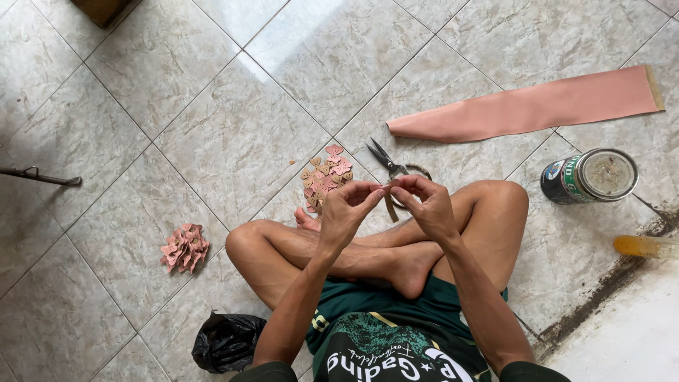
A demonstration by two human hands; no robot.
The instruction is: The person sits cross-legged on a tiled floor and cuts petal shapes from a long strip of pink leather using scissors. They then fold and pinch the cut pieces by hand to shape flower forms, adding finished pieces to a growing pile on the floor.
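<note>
**Pink ribbon pinched between two hands over crossed legs**

Head view: Pink satin is the working material. A person sits cross-legged on the pale tiled floor (212, 134), both hands raised just above the shins. The left hand (348, 206) and right hand (426, 205) meet fingertip to fingertip, thumbs and forefingers closed on a small ribbon piece (390, 201) whose tail hangs down between the hands. It looks as if the piece is being folded or pinched into shape, though the fingers hide the fold itself. As a judgement, this is the shaping step for one more petal; finishing it calls for a firm, even pinch so the fold does not spring open.

Just beyond the hands lie scissors (389, 163), blades open, and beside them a loose pile of folded pieces (324, 177). A second pile (184, 247) sits well apart near the left knee. A long ribbon strip (527, 106) stretches across the tiles further out.

By the right knee a round tin (588, 177) lies on its side, dark with a green-and-white label band and a clear lid. Near it an amber tube or bottle (643, 245) lies at the frame edge. A black plastic bag (226, 342) is crumpled by the left hip.
</note>
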